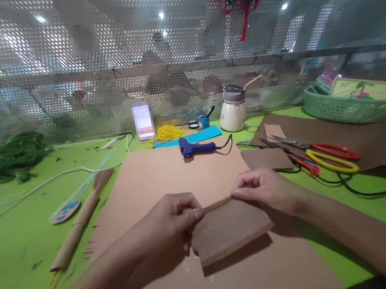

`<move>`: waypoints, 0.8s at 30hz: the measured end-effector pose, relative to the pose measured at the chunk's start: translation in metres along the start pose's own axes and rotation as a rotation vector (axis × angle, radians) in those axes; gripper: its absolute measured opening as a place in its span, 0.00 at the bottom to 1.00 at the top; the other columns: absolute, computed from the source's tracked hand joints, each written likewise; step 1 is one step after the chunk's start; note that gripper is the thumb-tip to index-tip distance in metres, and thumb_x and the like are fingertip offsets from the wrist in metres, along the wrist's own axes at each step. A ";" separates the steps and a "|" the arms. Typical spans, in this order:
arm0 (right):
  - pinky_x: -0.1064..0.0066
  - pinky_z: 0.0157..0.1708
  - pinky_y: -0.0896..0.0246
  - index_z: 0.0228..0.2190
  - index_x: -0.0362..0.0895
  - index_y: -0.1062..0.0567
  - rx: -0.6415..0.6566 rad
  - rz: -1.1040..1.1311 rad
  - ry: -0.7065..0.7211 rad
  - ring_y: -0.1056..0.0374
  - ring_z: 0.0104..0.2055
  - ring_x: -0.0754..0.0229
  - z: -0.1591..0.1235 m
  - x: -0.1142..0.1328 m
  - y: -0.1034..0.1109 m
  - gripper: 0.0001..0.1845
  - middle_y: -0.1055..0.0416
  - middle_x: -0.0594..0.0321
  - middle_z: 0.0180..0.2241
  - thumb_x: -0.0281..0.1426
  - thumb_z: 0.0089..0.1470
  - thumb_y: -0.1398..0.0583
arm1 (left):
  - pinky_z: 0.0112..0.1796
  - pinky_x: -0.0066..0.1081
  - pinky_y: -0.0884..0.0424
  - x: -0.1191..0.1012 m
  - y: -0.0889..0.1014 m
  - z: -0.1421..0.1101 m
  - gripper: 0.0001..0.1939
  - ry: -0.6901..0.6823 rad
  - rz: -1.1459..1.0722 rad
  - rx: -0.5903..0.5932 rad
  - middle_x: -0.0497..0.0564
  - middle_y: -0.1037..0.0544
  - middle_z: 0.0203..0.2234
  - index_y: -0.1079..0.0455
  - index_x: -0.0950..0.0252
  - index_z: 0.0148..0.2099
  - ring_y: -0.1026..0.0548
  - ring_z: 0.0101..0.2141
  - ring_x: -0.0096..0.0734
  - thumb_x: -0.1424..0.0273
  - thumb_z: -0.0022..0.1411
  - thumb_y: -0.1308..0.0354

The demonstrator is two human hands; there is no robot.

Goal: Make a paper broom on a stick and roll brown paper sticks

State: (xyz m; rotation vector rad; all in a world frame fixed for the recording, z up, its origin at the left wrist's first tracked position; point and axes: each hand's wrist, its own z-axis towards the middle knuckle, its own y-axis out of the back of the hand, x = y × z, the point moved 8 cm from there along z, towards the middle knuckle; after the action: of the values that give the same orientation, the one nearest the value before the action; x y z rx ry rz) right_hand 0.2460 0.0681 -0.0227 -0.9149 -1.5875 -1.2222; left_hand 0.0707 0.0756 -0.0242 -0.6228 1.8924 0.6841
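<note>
Over the sheet, I have my left hand and right hand apart, both pinching the board's far edge. Beyond the sheet stand a white jar and a blue pot; right of it, the basket holds a card. Green tabletop borders the sheet's sides; the glue gun lies along its far edge.
</note>
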 end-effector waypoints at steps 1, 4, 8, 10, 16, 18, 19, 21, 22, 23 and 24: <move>0.72 0.24 0.49 0.25 0.41 0.26 -0.011 -0.039 0.041 0.41 0.24 0.65 0.000 0.005 0.000 0.13 0.33 0.65 0.21 0.39 0.53 0.37 | 0.21 0.25 0.39 -0.002 0.001 0.000 0.15 -0.012 0.030 -0.007 0.42 0.32 0.14 0.36 0.63 0.30 0.33 0.17 0.25 0.56 0.57 0.44; 0.69 0.33 0.41 0.24 0.42 0.23 -0.049 -0.226 0.273 0.34 0.31 0.61 -0.005 0.028 -0.001 0.09 0.30 0.61 0.27 0.32 0.54 0.37 | 0.23 0.25 0.41 -0.009 0.006 -0.001 0.13 -0.057 0.162 -0.046 0.42 0.32 0.15 0.35 0.64 0.28 0.35 0.19 0.24 0.60 0.59 0.46; 0.68 0.35 0.39 0.26 0.43 0.21 -0.075 -0.421 0.517 0.34 0.35 0.59 -0.015 0.047 -0.006 0.08 0.30 0.61 0.27 0.27 0.56 0.38 | 0.26 0.26 0.39 -0.015 0.011 -0.002 0.10 -0.133 0.334 -0.152 0.44 0.30 0.20 0.32 0.65 0.26 0.33 0.23 0.26 0.68 0.59 0.47; 0.68 0.33 0.39 0.26 0.43 0.21 -0.086 -0.495 0.590 0.35 0.34 0.59 -0.018 0.050 -0.008 0.09 0.31 0.61 0.27 0.26 0.57 0.39 | 0.26 0.27 0.38 -0.020 0.016 -0.004 0.10 -0.211 0.452 -0.276 0.46 0.29 0.23 0.30 0.64 0.26 0.31 0.25 0.27 0.71 0.59 0.47; 0.65 0.31 0.42 0.29 0.42 0.22 -0.202 -0.791 0.879 0.39 0.33 0.57 -0.036 0.085 -0.009 0.12 0.33 0.59 0.27 0.23 0.60 0.44 | 0.27 0.27 0.37 -0.063 0.008 -0.035 0.11 -0.820 0.890 -0.532 0.50 0.29 0.28 0.24 0.64 0.34 0.31 0.29 0.27 0.77 0.62 0.48; 0.63 0.31 0.44 0.30 0.42 0.23 -0.265 -0.929 0.981 0.42 0.33 0.56 -0.047 0.102 -0.008 0.13 0.33 0.57 0.27 0.22 0.61 0.46 | 0.28 0.28 0.37 -0.079 0.001 -0.056 0.12 -1.007 1.068 -0.651 0.51 0.30 0.29 0.24 0.66 0.37 0.33 0.30 0.28 0.80 0.63 0.49; 0.61 0.32 0.44 0.31 0.42 0.23 -0.298 -0.983 1.019 0.42 0.33 0.55 -0.052 0.109 -0.007 0.13 0.32 0.56 0.28 0.22 0.60 0.46 | 0.29 0.30 0.36 -0.084 -0.003 -0.063 0.12 -1.051 1.167 -0.672 0.52 0.29 0.30 0.25 0.66 0.40 0.34 0.31 0.30 0.81 0.63 0.50; 0.60 0.32 0.44 0.34 0.43 0.23 -0.333 -1.058 1.081 0.43 0.33 0.54 -0.061 0.115 -0.006 0.12 0.31 0.56 0.28 0.22 0.60 0.46 | 0.32 0.33 0.35 -0.091 -0.010 -0.074 0.13 -1.105 1.300 -0.683 0.53 0.28 0.30 0.26 0.66 0.42 0.35 0.32 0.33 0.81 0.64 0.51; 0.60 0.32 0.45 0.35 0.43 0.23 -0.329 -1.083 1.106 0.43 0.33 0.54 -0.064 0.113 -0.007 0.11 0.31 0.56 0.28 0.22 0.60 0.45 | 0.32 0.33 0.35 -0.092 -0.014 -0.075 0.13 -1.105 1.354 -0.661 0.54 0.28 0.30 0.27 0.67 0.42 0.35 0.32 0.33 0.81 0.65 0.52; 0.60 0.31 0.46 0.36 0.43 0.23 -0.304 -1.105 1.132 0.43 0.32 0.54 -0.065 0.107 -0.010 0.11 0.32 0.56 0.27 0.22 0.60 0.45 | 0.33 0.34 0.34 -0.091 -0.017 -0.074 0.13 -1.104 1.392 -0.625 0.54 0.28 0.30 0.27 0.67 0.41 0.35 0.32 0.34 0.81 0.65 0.53; 0.60 0.31 0.46 0.37 0.43 0.24 -0.263 -1.125 1.146 0.43 0.32 0.54 -0.066 0.099 -0.014 0.11 0.32 0.57 0.27 0.22 0.60 0.45 | 0.32 0.34 0.35 -0.088 -0.022 -0.072 0.13 -1.099 1.419 -0.570 0.55 0.28 0.30 0.28 0.67 0.40 0.36 0.32 0.35 0.81 0.66 0.54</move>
State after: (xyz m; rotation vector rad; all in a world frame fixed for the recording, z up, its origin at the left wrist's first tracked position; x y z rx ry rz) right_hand 0.2158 0.0036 0.0735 0.6959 -0.8764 -2.1586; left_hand 0.0733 0.0207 0.0777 0.8411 0.7838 1.9502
